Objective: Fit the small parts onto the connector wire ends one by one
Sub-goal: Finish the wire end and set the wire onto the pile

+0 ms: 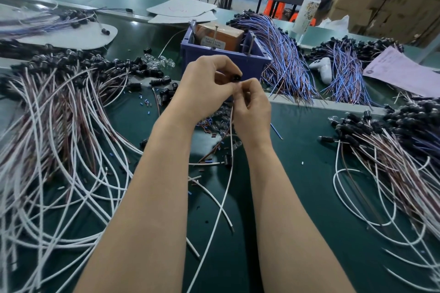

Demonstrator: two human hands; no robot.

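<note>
While amid wire heaps (59,114), hands (204,83) (250,107) before blue bin (250,60).

My desk (309,150) matt green, white wire (223,197) smooth plastic-sheathed, black part (236,77) glossy plastic, blue bin (214,54) matt plastic, thin pink paper sheet (400,71) at right.

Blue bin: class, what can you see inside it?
A brown box with a white label and thin metal rods stand in the blue bin. Its walls hide the bottom.

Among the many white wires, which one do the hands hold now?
The white wire hanging down from the right hand, which pinches its top end beside the black part in the left hand. The rest lie on the table.
</note>
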